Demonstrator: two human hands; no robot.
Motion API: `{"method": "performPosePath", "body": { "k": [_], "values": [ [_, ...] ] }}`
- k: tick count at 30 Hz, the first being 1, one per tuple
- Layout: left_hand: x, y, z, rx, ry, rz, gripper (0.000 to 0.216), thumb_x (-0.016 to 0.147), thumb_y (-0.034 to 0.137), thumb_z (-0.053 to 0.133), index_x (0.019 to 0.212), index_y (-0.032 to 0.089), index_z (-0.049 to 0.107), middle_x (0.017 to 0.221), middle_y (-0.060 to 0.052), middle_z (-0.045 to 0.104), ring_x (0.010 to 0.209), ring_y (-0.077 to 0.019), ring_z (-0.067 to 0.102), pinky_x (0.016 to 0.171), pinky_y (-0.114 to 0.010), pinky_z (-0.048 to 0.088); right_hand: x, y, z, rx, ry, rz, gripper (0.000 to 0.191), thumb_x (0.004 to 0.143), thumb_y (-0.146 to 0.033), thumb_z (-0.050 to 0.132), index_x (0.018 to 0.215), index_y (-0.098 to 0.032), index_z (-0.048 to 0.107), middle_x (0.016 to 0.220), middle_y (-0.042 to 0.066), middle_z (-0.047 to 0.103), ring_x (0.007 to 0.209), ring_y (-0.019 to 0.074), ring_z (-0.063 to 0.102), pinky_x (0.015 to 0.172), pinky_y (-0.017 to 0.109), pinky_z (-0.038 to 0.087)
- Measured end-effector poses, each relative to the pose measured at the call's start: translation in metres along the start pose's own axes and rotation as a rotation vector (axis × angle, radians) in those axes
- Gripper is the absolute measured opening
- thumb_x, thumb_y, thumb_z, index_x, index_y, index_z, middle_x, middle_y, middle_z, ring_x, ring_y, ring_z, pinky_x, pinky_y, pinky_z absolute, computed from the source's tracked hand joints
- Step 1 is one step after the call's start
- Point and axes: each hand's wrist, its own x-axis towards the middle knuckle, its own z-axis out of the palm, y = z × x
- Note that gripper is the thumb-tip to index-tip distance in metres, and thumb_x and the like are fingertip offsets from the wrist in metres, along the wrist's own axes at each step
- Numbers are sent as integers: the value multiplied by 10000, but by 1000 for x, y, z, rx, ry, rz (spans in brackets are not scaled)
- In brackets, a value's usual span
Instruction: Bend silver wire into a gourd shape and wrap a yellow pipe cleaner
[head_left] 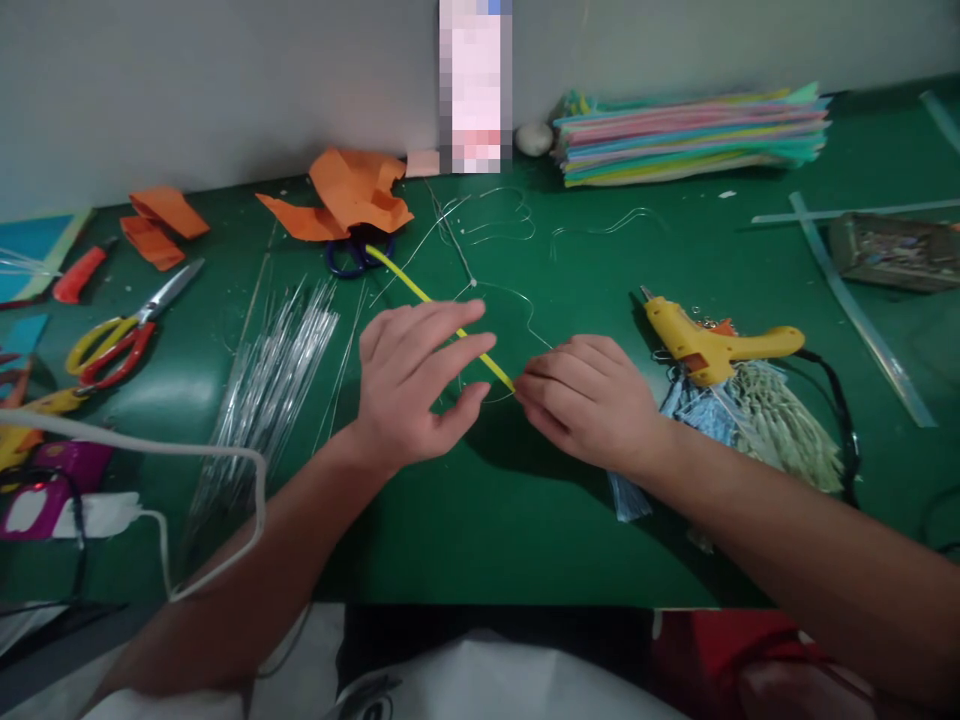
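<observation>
A thin yellow strip (420, 290) runs diagonally across the green table (480, 520) from the blue-handled scissors (352, 256) down to my right hand (589, 400). My right hand is closed, pinching the strip's near end together with a bent wire outline (529, 310). My left hand (412, 375) hovers over the strip's middle with its fingers stretched out and apart, touching or almost touching the strip; I cannot tell which.
A bundle of straight wires (270, 390) lies at the left, with red-and-yellow scissors (124, 335) beyond. Orange paper scraps (352, 195) and a coloured paper stack (690, 135) sit at the back. A yellow glue gun (712, 345) rests on tassels (780, 420) at the right. A white cable (150, 450) crosses the near left.
</observation>
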Motion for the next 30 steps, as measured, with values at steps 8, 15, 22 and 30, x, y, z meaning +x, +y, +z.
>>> {"method": "performPosePath", "body": {
  "k": [8,15,22,30],
  "values": [
    [0,-5,4,-6,-378,54,263,908,350,585,1134,224,630,1011,-13,745,1141,-252,627,1136,-536,191,-3,0,3,-42,-29,-1,51,877,-173,593,871,-178,644,839,17,701,737,138,569,783,312,432],
    [-4,-3,4,73,-263,150,119,884,284,624,987,237,662,854,19,723,912,-179,670,1044,-436,365,-3,-1,3,-40,-23,42,61,874,-183,606,840,-169,654,833,27,703,733,137,585,757,309,430],
    [-2,0,2,86,-221,197,61,869,241,631,918,212,651,867,-20,719,860,-189,648,889,-375,490,-2,-2,3,-53,9,64,46,869,-190,609,841,-187,645,821,16,702,725,140,585,731,302,435],
    [-6,-4,4,3,-235,180,135,878,235,627,1011,214,637,844,-24,708,833,-190,645,789,-358,502,-2,-2,3,-19,42,114,17,834,-171,622,830,-186,628,805,17,700,704,141,595,694,296,428]
  ]
}}
